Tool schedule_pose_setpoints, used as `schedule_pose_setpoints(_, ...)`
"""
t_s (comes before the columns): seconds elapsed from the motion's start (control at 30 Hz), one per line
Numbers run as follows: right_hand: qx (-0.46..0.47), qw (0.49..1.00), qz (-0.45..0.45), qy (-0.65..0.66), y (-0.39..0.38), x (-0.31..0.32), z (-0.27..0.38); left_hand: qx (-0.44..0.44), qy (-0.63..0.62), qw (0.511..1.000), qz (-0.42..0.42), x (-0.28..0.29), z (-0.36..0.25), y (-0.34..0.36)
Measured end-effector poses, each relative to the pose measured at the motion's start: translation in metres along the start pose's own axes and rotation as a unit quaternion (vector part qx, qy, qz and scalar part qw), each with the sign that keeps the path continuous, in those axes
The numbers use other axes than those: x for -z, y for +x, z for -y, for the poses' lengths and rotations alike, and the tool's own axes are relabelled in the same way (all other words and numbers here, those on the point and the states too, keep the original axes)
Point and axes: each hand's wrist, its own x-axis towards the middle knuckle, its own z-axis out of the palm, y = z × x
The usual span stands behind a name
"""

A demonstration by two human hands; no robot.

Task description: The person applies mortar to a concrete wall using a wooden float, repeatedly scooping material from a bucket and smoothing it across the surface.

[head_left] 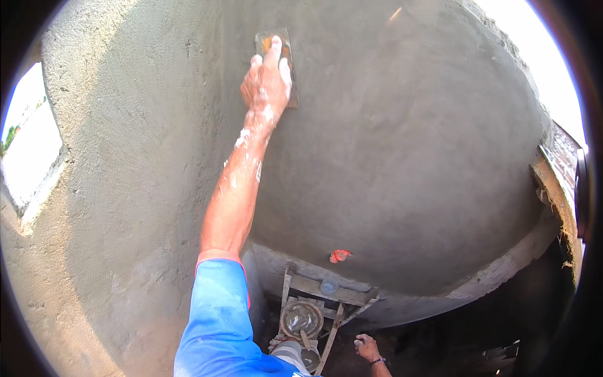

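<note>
My left hand, spotted with pale plaster, grips a rectangular plastering trowel. The trowel lies flat on the smooth grey wall, close to the inner corner at its left. That arm is stretched up and away, in a blue sleeve with a red cuff. Low down on the right, away from the wall, is my right hand with a dark band at its wrist. Its fingers are curled in, and nothing shows in them.
A rougher wall with a window opening stands at left. Below is a wooden frame with a bucket of wet mix and a stick-like handle. A red scrap sits low on the wall. Dark space lies at lower right.
</note>
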Motion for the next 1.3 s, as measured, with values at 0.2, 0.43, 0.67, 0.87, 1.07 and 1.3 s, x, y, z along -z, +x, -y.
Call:
schedule_pose_setpoints(0.2,0.019,0.997,0.002,-0.070,-0.014,0.000,-0.068,-0.096,0.007,0.989,0.112,-0.025,-0.051,-0.078)
schedule_pose_setpoints(0.43,0.069,0.996,-0.029,-0.056,-0.021,-0.003,-0.046,-0.053,-0.027,0.995,0.086,-0.034,-0.051,-0.083)
schedule_pose_setpoints(0.67,0.031,0.996,0.031,-0.074,-0.036,-0.008,-0.066,-0.015,-0.014,0.999,0.025,-0.006,-0.054,0.014)
schedule_pose_setpoints(0.87,0.114,0.992,-0.036,-0.036,-0.046,-0.009,-0.132,0.101,-0.025,0.994,0.030,-0.001,0.011,0.002)
schedule_pose_setpoints(1.07,0.076,0.996,0.018,-0.041,-0.042,-0.040,-0.090,0.136,0.004,0.986,0.100,-0.043,0.069,-0.171)
schedule_pose_setpoints(1.3,0.341,0.913,-0.149,-0.169,-0.043,-0.016,-0.075,0.009,0.017,1.000,-0.013,0.001,0.006,0.015)
